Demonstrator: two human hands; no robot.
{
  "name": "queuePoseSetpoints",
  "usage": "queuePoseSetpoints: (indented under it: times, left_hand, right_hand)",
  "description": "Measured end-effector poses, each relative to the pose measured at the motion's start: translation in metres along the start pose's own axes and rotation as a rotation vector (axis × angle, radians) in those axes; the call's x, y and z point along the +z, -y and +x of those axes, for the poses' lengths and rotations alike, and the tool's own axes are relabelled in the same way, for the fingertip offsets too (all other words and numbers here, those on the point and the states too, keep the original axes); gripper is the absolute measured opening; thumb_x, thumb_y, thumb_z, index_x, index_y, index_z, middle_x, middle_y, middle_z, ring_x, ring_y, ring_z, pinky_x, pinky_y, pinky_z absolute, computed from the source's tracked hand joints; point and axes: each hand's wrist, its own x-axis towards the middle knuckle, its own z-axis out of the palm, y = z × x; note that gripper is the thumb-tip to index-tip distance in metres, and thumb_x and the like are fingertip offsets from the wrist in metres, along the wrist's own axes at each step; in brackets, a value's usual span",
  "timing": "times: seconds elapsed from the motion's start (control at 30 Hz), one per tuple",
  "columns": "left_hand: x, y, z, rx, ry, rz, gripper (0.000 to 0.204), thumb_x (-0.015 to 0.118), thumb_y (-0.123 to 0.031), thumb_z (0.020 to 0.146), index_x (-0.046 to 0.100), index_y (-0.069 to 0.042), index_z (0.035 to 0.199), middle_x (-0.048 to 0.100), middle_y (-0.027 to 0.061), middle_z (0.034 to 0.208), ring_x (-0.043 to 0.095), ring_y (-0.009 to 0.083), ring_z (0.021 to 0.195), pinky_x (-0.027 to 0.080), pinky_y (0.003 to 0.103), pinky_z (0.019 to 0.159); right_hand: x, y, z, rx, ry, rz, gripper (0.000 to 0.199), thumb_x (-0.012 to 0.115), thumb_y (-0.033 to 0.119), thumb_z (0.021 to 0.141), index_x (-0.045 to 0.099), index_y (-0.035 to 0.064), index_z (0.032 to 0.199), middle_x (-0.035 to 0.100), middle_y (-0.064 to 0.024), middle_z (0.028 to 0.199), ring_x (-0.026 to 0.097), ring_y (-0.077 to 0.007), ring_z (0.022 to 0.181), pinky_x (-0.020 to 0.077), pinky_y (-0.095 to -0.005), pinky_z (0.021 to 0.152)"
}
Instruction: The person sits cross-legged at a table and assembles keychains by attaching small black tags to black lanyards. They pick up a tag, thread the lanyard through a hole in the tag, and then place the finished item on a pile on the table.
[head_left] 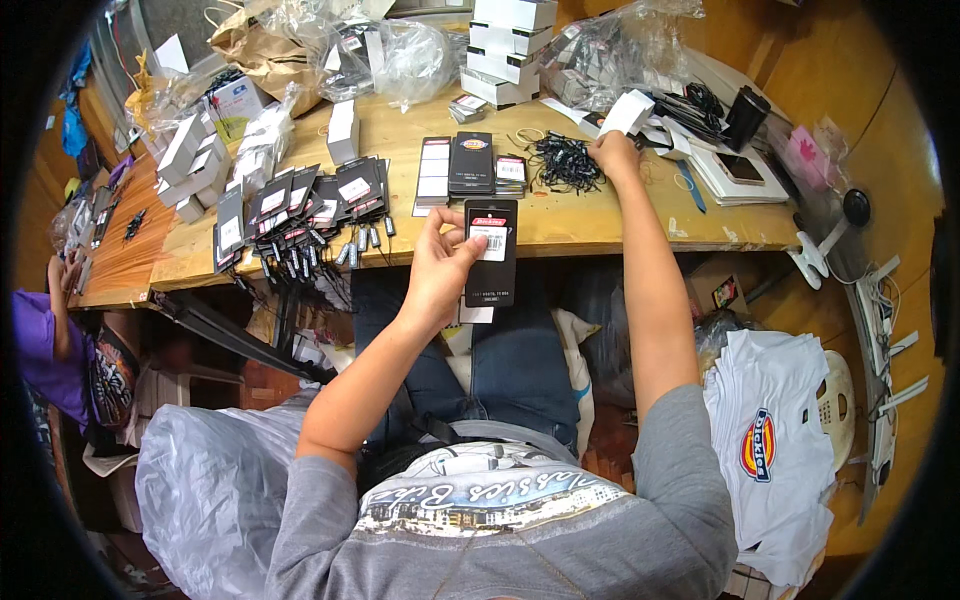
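Note:
My left hand (447, 262) pinches a black hang tag (490, 275) between thumb and fingers, held upright above my lap. The tag bears a red band and a white barcode sticker; behind its lower end a white edge peeks out. My right arm is stretched out over the table. My right hand (616, 153) has its fingers curled at the right edge of a pile of black tag strings (565, 163); what they grip, if anything, is hidden. Between my hands stand a stack of black tags (471, 160), a stack of barcode tags (510, 172) and a strip of white labels (433, 172).
Finished-looking tags with strings (320, 205) hang over the table's front edge at left. White boxes (505, 50) are stacked at the back, near plastic bags (610, 50). A phone (740, 167) and black cup (746, 118) lie right. A person in purple (45, 340) sits at far left.

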Motion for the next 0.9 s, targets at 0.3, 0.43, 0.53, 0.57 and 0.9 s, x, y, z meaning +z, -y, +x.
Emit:
queuePoseSetpoints:
  times: [0.3,0.43,0.53,0.57,0.9]
  left_hand:
    - [-0.005,-0.009,-0.008,-0.035,0.019,-0.034,0.022,0.047,0.004,0.076,0.038,-0.001,0.096,0.058,0.0123,0.081,0.057,0.0122,0.070,0.048,0.022,0.060]
    - [-0.005,-0.006,-0.006,-0.042,0.113,-0.033,0.026,0.051,0.003,0.075,0.044,0.002,0.099,0.058,0.0099,0.086,0.057,0.0117,0.074,0.047,0.022,0.065]
    - [-0.002,-0.007,-0.010,-0.068,0.116,0.018,0.021,0.051,0.003,0.075,0.047,0.002,0.095,0.058,0.0086,0.086,0.056,0.0112,0.076,0.045,0.022,0.069]
    - [0.000,-0.008,-0.010,-0.076,0.114,0.028,0.021,0.051,0.003,0.075,0.048,0.002,0.096,0.058,0.0086,0.086,0.056,0.0111,0.077,0.045,0.022,0.070]
    - [-0.005,-0.008,-0.011,-0.071,0.133,0.037,0.022,0.052,0.003,0.074,0.050,0.003,0.095,0.058,0.0085,0.086,0.055,0.0114,0.077,0.044,0.022,0.071]
  right_hand:
    - [-0.048,0.023,0.017,-0.157,-0.111,0.893,0.012,0.054,0.011,0.074,0.054,0.0023,0.083,0.059,-0.0098,0.064,0.056,-0.0140,0.053,0.0430,-0.0255,0.048]
    - [-0.089,0.035,0.005,-0.232,-0.182,1.010,0.015,0.053,0.003,0.074,0.051,-0.0019,0.088,0.056,-0.0087,0.060,0.051,-0.0107,0.046,0.0406,-0.0210,0.042]
    - [-0.101,0.032,0.003,-0.185,0.022,1.020,0.012,0.055,0.001,0.072,0.053,-0.0033,0.083,0.057,-0.0089,0.062,0.052,-0.0106,0.047,0.0409,-0.0201,0.042]
    - [-0.101,0.026,0.004,-0.186,0.047,0.942,0.012,0.055,0.001,0.072,0.053,-0.0035,0.082,0.057,-0.0092,0.062,0.053,-0.0107,0.047,0.0411,-0.0198,0.042]
    - [-0.117,0.008,-0.004,-0.039,0.086,0.785,0.021,0.061,0.015,0.070,0.059,0.0011,0.085,0.060,-0.0058,0.078,0.055,-0.0137,0.071,0.0401,-0.0297,0.065]
